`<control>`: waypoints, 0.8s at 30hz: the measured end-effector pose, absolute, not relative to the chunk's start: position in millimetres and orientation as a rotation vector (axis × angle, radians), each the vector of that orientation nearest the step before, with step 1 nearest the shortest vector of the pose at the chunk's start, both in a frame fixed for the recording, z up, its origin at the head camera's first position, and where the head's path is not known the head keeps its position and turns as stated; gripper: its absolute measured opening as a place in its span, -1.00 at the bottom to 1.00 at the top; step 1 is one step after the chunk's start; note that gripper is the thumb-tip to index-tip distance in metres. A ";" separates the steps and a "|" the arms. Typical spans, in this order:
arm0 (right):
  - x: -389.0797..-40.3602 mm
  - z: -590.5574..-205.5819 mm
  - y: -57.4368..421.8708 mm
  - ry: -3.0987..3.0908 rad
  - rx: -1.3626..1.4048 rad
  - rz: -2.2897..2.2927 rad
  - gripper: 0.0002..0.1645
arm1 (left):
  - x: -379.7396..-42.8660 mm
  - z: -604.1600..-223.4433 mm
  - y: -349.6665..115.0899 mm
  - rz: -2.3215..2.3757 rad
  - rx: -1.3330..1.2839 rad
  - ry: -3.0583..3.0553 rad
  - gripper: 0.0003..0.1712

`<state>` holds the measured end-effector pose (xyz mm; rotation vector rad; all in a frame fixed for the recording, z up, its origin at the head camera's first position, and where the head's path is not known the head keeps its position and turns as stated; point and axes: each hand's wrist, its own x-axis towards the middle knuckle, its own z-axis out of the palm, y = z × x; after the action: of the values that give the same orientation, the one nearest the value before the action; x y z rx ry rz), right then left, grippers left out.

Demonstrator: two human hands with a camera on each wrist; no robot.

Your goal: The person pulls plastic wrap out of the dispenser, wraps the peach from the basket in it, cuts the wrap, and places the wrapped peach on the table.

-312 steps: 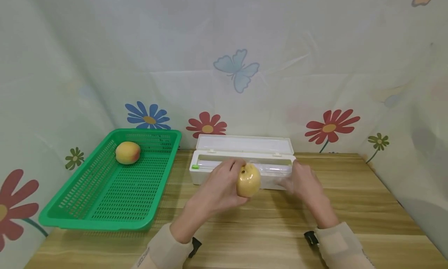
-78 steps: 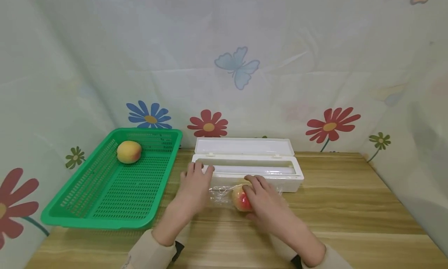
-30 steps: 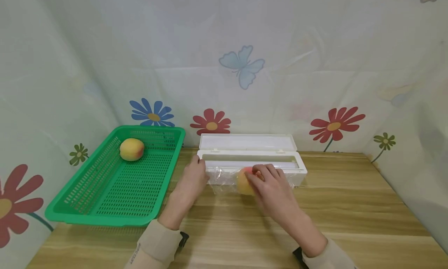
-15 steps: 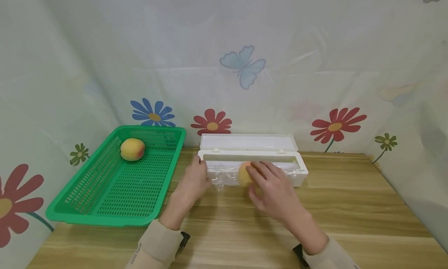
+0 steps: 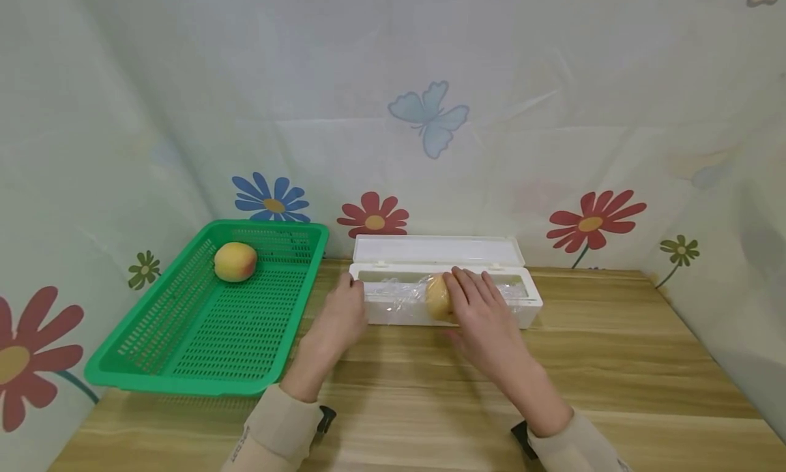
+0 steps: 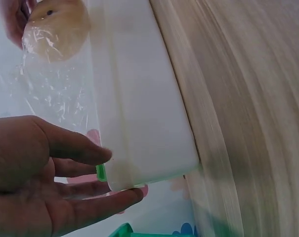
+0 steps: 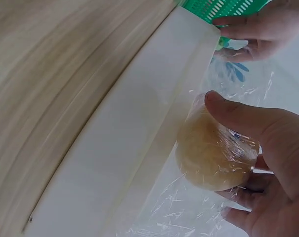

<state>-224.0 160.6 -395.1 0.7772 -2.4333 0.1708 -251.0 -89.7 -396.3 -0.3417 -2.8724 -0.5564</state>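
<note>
So the right hand (image 5: 488,322) has a solid grip on a peach (image 5: 437,297), thumb on one side and fingers round the other, and the peach is up at the front edge of a long white box (image 5: 377,315), roughly mid-length. Can't really tell if it's touching the box or just held right at it. There's clear plastic wrap (image 6: 55,91) over the fruit, kinda crinkly and shiny, spreading out to both sides of it along the front of the box. The left hand (image 5: 342,314) is at the box's left end, and that grip has the corner held between thumb and fingers, with a little green tab (image 6: 101,173) showing right by them. Box is sitting on a wood-look counter (image 5: 614,356) with its lid (image 5: 436,249) flipped open at the back. Off to the left, well apart from the fruit in hand, is a green basket (image 5: 184,387) with a second peach (image 5: 236,262) near its back left corner. Behind it all hangs a pale sheet (image 5: 522,63) printed with flowers and a blue butterfly (image 5: 431,119).
</note>
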 end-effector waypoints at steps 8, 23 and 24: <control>-231.7 -398.3 153.0 -2.444 0.732 0.158 0.20 | -259.5 -403.6 -88.3 -0.755 -0.189 -2.863 -0.20; -240.4 -404.2 136.8 -2.427 0.675 0.108 0.18 | -265.8 -404.9 -82.0 -0.753 -0.077 -2.885 -0.02; -241.6 -404.3 136.8 -2.421 0.674 0.106 0.15 | -266.1 -405.2 -81.4 -0.750 -0.083 -2.878 -0.03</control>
<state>-241.6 136.8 -404.3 0.6740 -2.4207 0.1064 -266.1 -81.4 -405.2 -0.0832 -2.8783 -0.7500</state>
